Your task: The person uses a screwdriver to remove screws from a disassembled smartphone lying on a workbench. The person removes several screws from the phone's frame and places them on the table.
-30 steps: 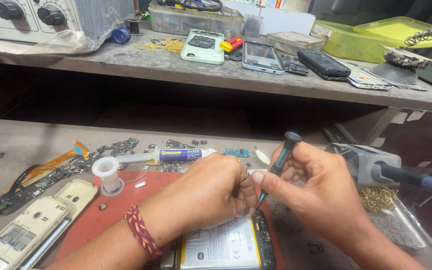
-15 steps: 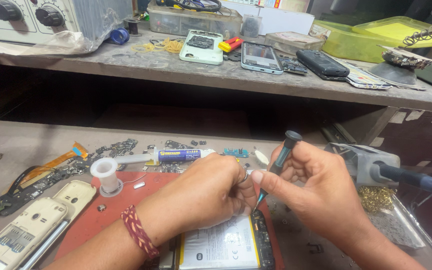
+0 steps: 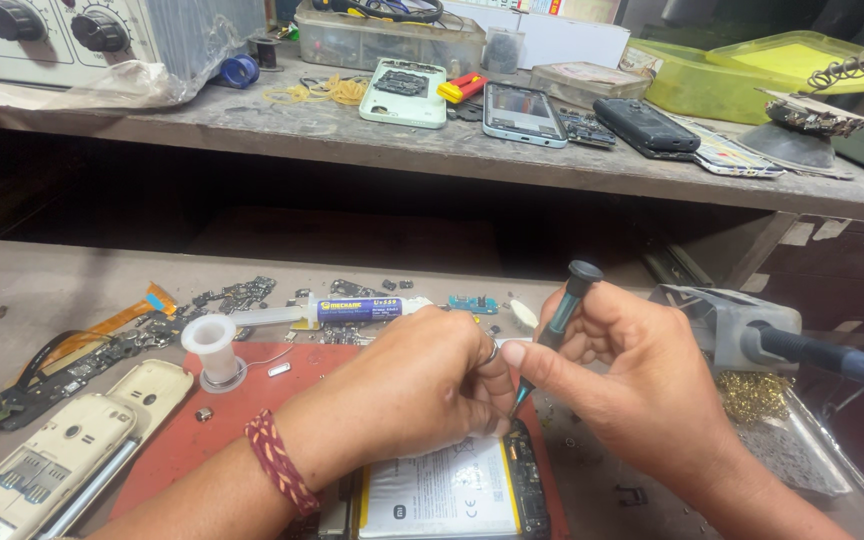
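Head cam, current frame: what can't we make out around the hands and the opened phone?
- Screwdriver tip: head view, hidden behind the left hand, so its contact point is unseen.
- Opened phone: lower part cut off by the bottom edge, top covered by both hands.
- Right hand grip: fingers wrap the shaft, underside unseen.
- Screws on the red mat: too small to tell.

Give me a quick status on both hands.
Right hand grips small screwdriver, tip down at opened phone. Left hand braces phone's top edge. Nothing blocking.
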A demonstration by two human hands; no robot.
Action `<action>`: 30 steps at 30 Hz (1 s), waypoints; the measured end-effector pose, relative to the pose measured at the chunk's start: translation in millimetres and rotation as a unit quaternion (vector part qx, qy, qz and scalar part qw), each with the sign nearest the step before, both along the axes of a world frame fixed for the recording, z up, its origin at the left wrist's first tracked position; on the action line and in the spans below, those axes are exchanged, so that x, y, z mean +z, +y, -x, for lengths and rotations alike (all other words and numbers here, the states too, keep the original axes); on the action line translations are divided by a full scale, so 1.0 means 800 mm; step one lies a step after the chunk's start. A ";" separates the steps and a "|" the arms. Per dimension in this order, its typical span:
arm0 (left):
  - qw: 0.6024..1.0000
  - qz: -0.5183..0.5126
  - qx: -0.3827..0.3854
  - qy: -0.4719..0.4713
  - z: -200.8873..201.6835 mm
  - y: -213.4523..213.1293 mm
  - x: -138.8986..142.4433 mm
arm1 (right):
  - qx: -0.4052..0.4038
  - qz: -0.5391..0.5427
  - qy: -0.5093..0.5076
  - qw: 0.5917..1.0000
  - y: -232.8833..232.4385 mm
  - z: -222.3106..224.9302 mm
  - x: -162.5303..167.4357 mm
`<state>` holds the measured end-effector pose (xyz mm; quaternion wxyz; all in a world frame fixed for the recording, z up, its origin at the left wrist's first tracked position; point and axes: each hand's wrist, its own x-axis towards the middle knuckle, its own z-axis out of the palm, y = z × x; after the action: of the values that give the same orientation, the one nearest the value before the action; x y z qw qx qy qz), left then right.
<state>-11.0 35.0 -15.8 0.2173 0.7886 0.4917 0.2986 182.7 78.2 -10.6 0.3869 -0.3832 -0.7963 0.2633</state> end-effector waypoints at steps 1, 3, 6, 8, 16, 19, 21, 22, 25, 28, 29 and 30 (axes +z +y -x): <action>1.000 0.004 0.005 0.007 -0.001 0.001 0.000 | -0.004 0.003 -0.002 1.000 0.000 0.000 0.000; 1.000 0.013 0.014 0.022 -0.001 0.000 -0.001 | -0.010 0.009 -0.005 1.000 -0.001 0.001 0.001; 1.000 -0.016 -0.006 0.011 -0.001 0.000 -0.003 | 0.012 -0.008 0.006 1.000 -0.002 0.000 0.003; 1.000 -0.018 -0.008 0.000 -0.003 -0.001 -0.004 | -0.010 0.005 0.004 1.000 -0.003 0.000 0.005; 1.000 0.001 0.002 -0.014 -0.007 -0.001 -0.002 | -0.040 -0.006 -0.034 0.999 -0.005 0.001 0.013; 1.000 0.006 0.001 -0.012 -0.009 -0.002 -0.001 | -0.031 -0.008 -0.033 0.999 -0.007 0.002 0.015; 1.000 0.012 0.005 -0.004 -0.009 -0.002 0.000 | -0.030 -0.008 -0.034 0.999 -0.007 0.002 0.016; 1.000 0.011 0.006 -0.003 -0.009 -0.002 0.001 | -0.027 -0.008 -0.033 0.999 -0.007 0.003 0.016; 1.000 0.008 0.009 -0.003 -0.009 -0.003 0.000 | -0.025 -0.005 -0.033 0.999 -0.007 0.002 0.015; 1.000 0.004 0.009 -0.006 -0.009 -0.003 0.001 | -0.031 -0.007 -0.036 0.999 -0.006 0.003 0.015; 1.000 0.002 0.008 -0.007 -0.009 -0.003 0.001 | -0.027 -0.012 -0.035 0.999 -0.006 0.003 0.014; 1.000 0.002 0.007 -0.008 -0.009 -0.003 0.001 | -0.024 -0.015 -0.034 0.999 -0.007 0.003 0.014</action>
<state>-3.9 32.2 -15.3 0.2203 0.7822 0.4962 0.3056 180.5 72.9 0.8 0.3717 -0.4047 -0.8036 0.2288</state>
